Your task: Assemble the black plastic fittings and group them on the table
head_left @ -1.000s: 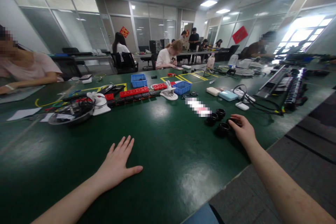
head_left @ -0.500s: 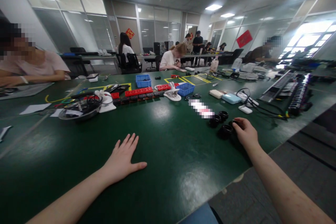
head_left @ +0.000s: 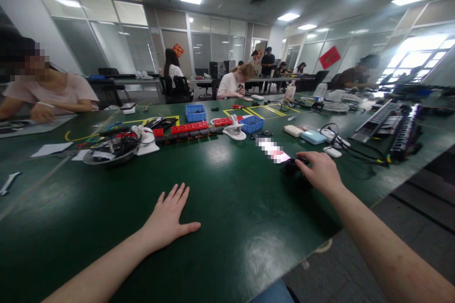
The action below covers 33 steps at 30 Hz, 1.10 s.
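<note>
The small black round parts (head_left: 290,165) sit on the green table (head_left: 231,208) near its right edge, mostly covered by the right hand (head_left: 322,173). Its fingers curl down over them, but whether they grip one cannot be told. The left hand (head_left: 169,220) lies flat and empty with fingers spread, probably as a brace for the sideways reach. A pale blue box (head_left: 313,136) and cables (head_left: 341,139) lie just beyond.

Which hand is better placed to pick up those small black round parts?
Right, most likely. The right hand lies over the black round parts, fingers touching them. The left hand rests flat and open on the green table, well apart from them.
</note>
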Motion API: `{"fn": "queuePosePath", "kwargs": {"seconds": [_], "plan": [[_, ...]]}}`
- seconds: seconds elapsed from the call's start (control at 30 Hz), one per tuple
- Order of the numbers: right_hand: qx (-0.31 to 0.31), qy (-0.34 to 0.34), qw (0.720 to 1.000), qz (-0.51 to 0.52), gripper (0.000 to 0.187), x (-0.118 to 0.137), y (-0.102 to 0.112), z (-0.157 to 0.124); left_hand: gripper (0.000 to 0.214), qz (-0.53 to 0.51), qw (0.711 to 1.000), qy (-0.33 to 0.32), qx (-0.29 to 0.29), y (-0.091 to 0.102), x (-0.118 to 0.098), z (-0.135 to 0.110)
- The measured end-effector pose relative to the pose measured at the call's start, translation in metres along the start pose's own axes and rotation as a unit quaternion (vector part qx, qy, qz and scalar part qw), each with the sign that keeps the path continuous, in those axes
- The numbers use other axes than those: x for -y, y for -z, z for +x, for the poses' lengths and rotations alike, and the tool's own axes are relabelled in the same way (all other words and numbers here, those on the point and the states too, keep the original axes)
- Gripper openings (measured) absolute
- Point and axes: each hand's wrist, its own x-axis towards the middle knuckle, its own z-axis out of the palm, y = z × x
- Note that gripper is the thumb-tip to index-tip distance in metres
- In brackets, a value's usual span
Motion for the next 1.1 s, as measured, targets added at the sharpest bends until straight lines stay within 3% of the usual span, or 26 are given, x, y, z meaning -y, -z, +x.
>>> {"fn": "queuePosePath", "kwargs": {"seconds": [0.17,0.4,0.73,1.1], "plan": [[0.081,0.023,0.99,-0.111,0.028,0.026,-0.002,0.013,0.103,-0.003,1.0,0.006,0.012,0.004,-0.002,-0.001],[0.121,0.008,0.978,-0.17,0.02,0.031,-0.004,0.019,0.1,-0.017,1.0,-0.009,-0.014,-0.006,0.005,0.002],[0.143,0.015,0.976,-0.164,0.021,0.036,-0.007,0.021,0.098,-0.019,0.999,-0.013,-0.023,-0.012,0.009,0.005],[0.138,0.046,0.986,-0.082,0.021,0.081,-0.014,0.007,0.098,-0.014,1.0,-0.006,-0.019,-0.009,0.008,0.004]]}}
